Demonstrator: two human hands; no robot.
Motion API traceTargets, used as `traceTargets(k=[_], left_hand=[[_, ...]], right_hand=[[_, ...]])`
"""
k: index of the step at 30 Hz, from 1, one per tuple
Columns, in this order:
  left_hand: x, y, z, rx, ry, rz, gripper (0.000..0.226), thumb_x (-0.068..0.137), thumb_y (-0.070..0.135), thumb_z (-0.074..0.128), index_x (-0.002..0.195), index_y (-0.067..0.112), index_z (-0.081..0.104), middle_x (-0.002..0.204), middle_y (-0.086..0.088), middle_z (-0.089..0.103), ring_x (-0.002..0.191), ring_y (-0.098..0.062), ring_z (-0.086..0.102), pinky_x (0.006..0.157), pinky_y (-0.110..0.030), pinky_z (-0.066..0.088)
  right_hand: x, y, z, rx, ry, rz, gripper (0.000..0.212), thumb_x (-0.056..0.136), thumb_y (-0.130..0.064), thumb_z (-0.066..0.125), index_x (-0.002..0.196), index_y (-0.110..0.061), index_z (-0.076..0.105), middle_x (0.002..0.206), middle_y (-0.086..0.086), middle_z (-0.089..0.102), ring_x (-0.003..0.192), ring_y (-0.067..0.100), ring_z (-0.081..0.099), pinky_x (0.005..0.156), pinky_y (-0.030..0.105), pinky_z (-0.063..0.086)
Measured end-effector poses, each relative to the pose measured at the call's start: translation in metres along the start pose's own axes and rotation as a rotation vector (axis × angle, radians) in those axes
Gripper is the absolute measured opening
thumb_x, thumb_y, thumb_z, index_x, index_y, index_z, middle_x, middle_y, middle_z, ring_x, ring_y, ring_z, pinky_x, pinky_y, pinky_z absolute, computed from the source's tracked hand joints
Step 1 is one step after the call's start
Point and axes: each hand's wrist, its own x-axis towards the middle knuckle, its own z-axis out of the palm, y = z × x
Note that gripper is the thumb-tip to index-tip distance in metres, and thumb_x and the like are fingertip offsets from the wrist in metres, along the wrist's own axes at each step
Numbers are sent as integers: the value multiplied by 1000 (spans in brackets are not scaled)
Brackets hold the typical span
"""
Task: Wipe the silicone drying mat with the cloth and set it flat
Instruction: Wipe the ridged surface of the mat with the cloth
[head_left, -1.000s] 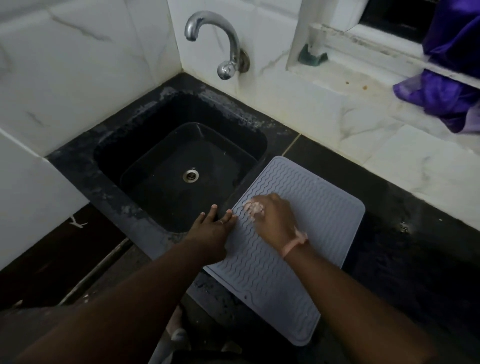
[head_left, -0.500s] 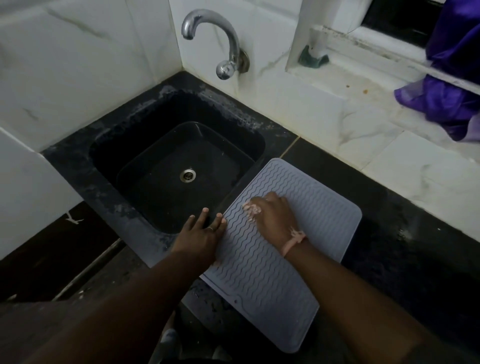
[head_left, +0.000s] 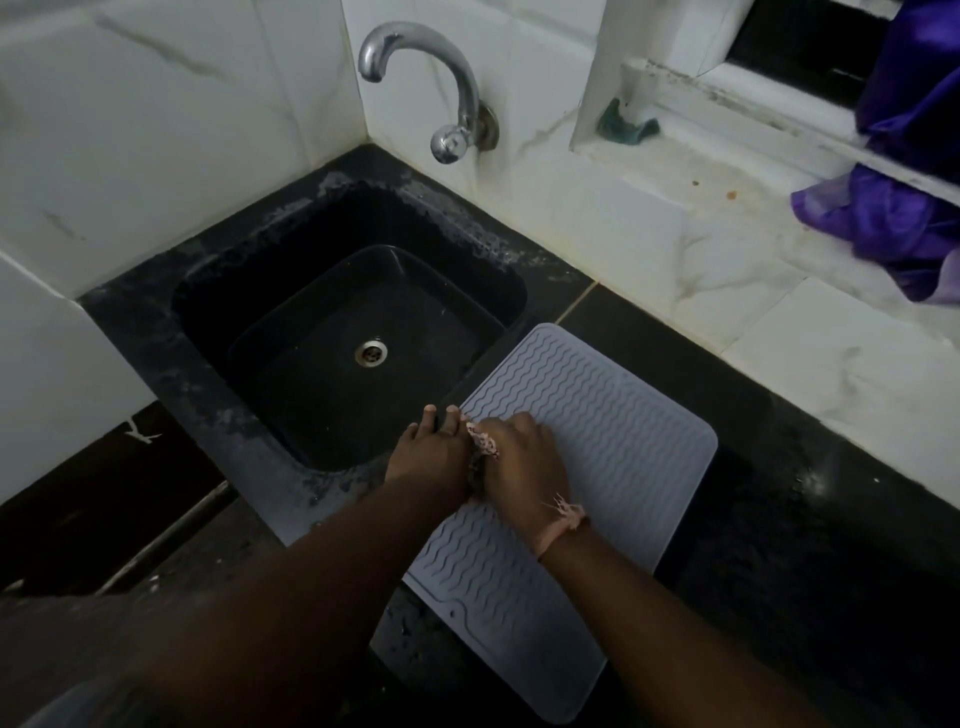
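The black counter (head_left: 810, 519) fills the lower part of the view, under white marble tiles; in it sits the black sink (head_left: 332, 343) with a round metal drain (head_left: 371, 353), and above it a chrome tap (head_left: 436, 88) comes out of the wall. The grey silicone drying mat (head_left: 587, 457), with wavy ridges, lies flat on the counter just beside the sink, its left edge along the sink rim. On the window ledge at the upper right hangs a purple fabric (head_left: 893, 218); a small green piece (head_left: 623, 124) lies in the ledge corner. The right hand (head_left: 524, 462) rests on the mat near its left edge, fingers curled round a small pale cloth (head_left: 480, 441) and pressing it down; a pink band (head_left: 563, 522) is on that wrist. The left hand (head_left: 431, 452) lies flat beside it, fingers straight, at the edge of the mat and the sink rim; the two hands are touching.
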Motion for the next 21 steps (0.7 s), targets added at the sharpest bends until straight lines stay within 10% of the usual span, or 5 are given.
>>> traceTargets(k=[14, 21], left_hand=[[4, 2, -7, 205, -87, -22, 107, 87, 52, 71, 163, 17, 4, 171, -8, 2, 156, -37, -6, 126, -54, 7], [23, 22, -26, 48, 81, -29, 90, 91, 45, 70, 161, 17, 21, 169, -9, 19, 156, -34, 11, 124, -49, 22]], right_hand=[[97, 67, -46, -183, 87, 195, 43, 92, -14, 60, 134, -22, 56, 126, 17, 53, 114, 42, 54, 91, 46, 50], [48, 33, -31, -7, 97, 83, 36, 91, -29, 67, 125, -33, 56, 123, 2, 55, 113, 25, 54, 90, 38, 52]])
